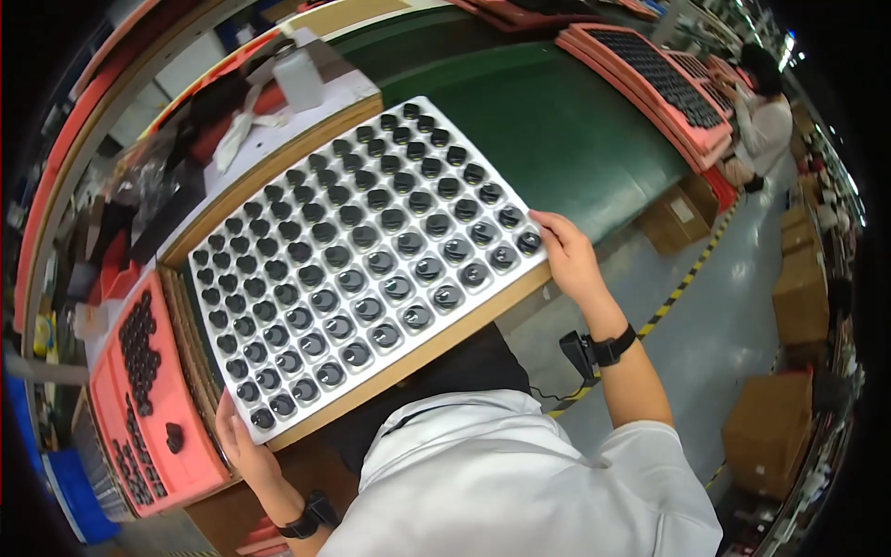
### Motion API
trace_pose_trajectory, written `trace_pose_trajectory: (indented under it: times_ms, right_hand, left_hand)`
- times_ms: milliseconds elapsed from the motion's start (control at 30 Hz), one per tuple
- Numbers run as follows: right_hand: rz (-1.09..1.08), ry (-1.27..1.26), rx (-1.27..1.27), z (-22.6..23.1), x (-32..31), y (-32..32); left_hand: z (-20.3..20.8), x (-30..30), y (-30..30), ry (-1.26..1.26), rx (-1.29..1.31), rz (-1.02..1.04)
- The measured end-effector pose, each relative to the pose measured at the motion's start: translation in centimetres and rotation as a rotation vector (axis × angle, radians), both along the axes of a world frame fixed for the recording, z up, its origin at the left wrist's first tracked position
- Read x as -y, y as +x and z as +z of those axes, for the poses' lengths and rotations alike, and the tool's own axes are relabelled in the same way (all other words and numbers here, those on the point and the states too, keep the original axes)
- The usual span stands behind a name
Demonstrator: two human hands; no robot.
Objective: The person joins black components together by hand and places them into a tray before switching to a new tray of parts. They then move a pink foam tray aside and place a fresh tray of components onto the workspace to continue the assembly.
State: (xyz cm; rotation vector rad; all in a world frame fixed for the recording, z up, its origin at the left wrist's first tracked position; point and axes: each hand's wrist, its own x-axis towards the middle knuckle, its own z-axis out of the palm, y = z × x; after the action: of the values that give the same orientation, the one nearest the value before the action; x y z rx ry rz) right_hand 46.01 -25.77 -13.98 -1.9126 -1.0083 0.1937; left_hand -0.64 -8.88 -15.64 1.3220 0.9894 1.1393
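A white shirt (538,483) is filling the foreground. At the left, a pink tray (190,464) is holding loose black parts (139,348), its walls probably stopping them rolling away. The left hand (246,447) is gripping the lower left end of a white tray (374,285), its fingers clamping the rim; their undersides are hidden. That tray is lying tilted across the view above a brown-edged worktop (399,365), its pockets separating rows of rounded black pieces (336,255); whether it is resting there, I cannot tell. The right hand (571,255) is clamping its fingers on the opposite end, likely because a broad tray needs levelling from both ends. Beyond, a green belt (566,121) is running towards stacked pink trays (713,139), where a co-worker (766,130) is working.
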Motion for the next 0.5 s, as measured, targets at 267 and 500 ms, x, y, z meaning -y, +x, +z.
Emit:
trace_pose_trajectory:
  times_ms: [267, 500]
  right_hand:
    - [-0.081, 0.04, 0.03, 0.6, 1.9, 0.8]
    - [0.073, 0.045, 0.303, 0.7, 4.1, 1.2]
  left_hand:
    - [0.0, 0.9, 0.0, 0.003, 0.08, -0.078]
    - [1.1, 3.0, 0.6, 0.139, -0.14, -0.044]
